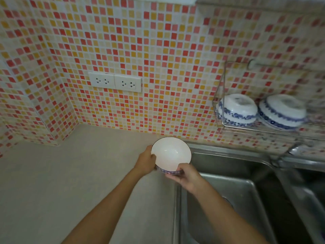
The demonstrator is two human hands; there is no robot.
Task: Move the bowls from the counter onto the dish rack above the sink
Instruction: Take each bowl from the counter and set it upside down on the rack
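A white bowl [170, 154] with a blue pattern on its outside is upright, held over the counter's right edge beside the sink. My left hand [146, 162] grips its left rim and my right hand [184, 175] holds its near side and underside. Up on the right, the wire dish rack [246, 128] on the wall carries two blue-and-white bowls turned upside down: one at the left [236, 109] and one at the right [281, 111]. The held bowl is well below and left of the rack.
The beige counter [70, 173] stretches left and towards me. A steel double sink [246, 191] fills the lower right, with a tap [284, 154] under the rack. A double wall socket [115, 82] sits on the mosaic-tiled wall.
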